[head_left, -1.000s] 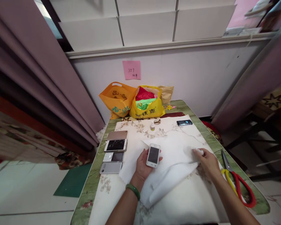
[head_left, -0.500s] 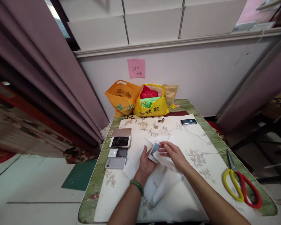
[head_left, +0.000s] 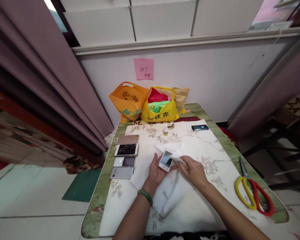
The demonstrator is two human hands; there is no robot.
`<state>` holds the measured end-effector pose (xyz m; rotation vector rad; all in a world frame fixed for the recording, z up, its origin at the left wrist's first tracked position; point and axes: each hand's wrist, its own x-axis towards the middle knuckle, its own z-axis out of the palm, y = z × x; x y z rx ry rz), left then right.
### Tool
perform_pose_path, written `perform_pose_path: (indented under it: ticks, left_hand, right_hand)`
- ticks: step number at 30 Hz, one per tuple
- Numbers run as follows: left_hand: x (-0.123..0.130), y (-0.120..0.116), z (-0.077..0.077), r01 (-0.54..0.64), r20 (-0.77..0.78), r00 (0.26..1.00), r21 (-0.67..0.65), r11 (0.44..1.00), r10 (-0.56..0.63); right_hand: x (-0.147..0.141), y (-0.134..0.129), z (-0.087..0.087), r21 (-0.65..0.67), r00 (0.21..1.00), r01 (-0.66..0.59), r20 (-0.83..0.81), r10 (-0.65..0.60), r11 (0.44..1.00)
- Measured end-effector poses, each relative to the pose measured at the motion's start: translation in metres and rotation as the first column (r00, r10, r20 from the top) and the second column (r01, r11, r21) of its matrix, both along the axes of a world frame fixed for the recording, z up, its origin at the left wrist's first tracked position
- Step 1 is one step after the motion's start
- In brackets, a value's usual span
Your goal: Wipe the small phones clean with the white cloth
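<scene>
My left hand (head_left: 158, 170) holds a white smartphone (head_left: 166, 160) with its screen facing up, over the middle of the table. A green bangle sits on that wrist. In my right hand (head_left: 193, 170) a corner of a white cloth (head_left: 173, 191) is pinched, touching the phone's right edge. The rest of the cloth lies spread below both hands. Left of them, several phones lie in a column: a gold one (head_left: 127, 139), a white one with a dark screen (head_left: 126, 149), a keypad phone (head_left: 124, 161) and a silver one (head_left: 122, 172).
Large scissors (head_left: 252, 191) with yellow and red handles lie at the right edge. A dark phone (head_left: 200, 127), a small bottle (head_left: 165, 131) and a metal clip-like item (head_left: 170, 126) are farther back. An orange bag (head_left: 128, 103) and a yellow bag (head_left: 160, 115) stand by the wall.
My right hand has closed on the cloth and brought it against the phone's right side. More of the phone's screen shows now. The view has shifted slightly.
</scene>
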<state>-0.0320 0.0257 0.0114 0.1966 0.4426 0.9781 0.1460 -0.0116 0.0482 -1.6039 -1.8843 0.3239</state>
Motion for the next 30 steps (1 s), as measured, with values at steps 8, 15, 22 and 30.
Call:
perform_pose_path:
  ticks: [8,15,22,30]
  left_hand:
    - [0.003,0.003,-0.009,-0.101,-0.017,0.995,-0.081,0.992,0.1]
    - [0.002,0.001,-0.007,-0.15,-0.079,0.987,-0.13,0.98,0.141]
    - [0.005,0.001,-0.006,-0.07,-0.056,0.996,-0.046,0.996,0.068]
    - [0.005,0.002,-0.006,-0.081,-0.062,0.995,-0.057,0.995,0.077]
  right_hand:
    - [-0.022,0.011,0.015,-0.077,0.914,-0.272,-0.331,0.233,0.959]
    - [-0.018,0.022,-0.029,0.001,0.774,-0.618,0.174,0.608,0.786]
    - [-0.015,0.022,-0.039,-0.087,0.858,-0.401,0.312,0.407,0.912]
    - [-0.02,0.02,-0.032,-0.112,0.846,-0.425,0.305,0.438,0.898]
